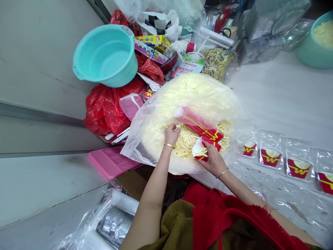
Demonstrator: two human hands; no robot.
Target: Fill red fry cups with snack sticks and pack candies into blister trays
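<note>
A large clear plastic bag lies open, filled with pale yellow fry-shaped pieces. Over these pieces my left hand is closed, with a few pale ones showing at its fingertips. My right hand grips a red and white fry carton, tilted with its mouth toward my left hand; several pieces stick out of it. Flat red cartons with yellow marks lie in a stack on the pieces, just beyond my right hand.
Several small clear packets, each with a filled red carton, line the white table at the right. A turquoise basin rests on red bags at the left. Another green tub holds pale material. A pink tray juts out at the near left.
</note>
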